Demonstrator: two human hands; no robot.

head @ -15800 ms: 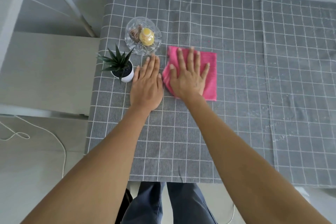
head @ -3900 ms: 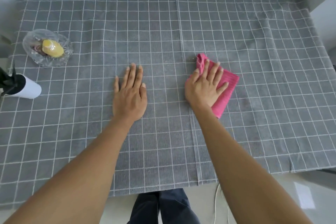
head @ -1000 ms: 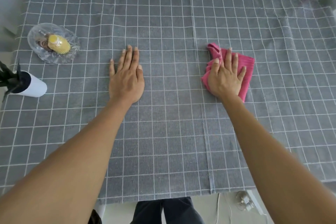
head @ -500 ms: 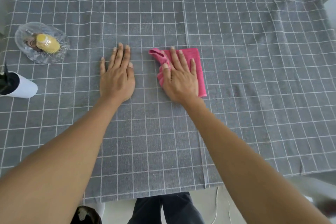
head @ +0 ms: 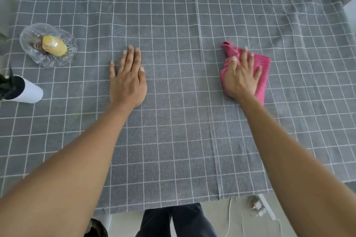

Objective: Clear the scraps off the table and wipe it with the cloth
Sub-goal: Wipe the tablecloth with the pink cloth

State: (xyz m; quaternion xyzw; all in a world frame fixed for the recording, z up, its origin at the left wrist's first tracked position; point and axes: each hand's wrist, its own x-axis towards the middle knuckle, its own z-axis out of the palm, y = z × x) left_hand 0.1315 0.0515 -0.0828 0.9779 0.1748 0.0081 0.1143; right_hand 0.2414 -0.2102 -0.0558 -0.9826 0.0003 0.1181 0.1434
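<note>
A pink cloth lies crumpled on the grey checked tablecloth, right of centre. My right hand presses flat on the cloth with its fingers straight. My left hand rests flat on the bare tablecloth near the middle, palm down and holding nothing. A clear glass dish at the far left holds a yellow cupcake liner and a brown scrap beside it.
A white pot with a dark green plant stands at the left edge, below the dish. The table's front edge runs along the bottom, with my legs, a cord and a plug on the floor beyond. A wall backs the table.
My right hand has slid the pink cloth to the right, away from my left hand. My left hand has stayed in place on the tablecloth.
</note>
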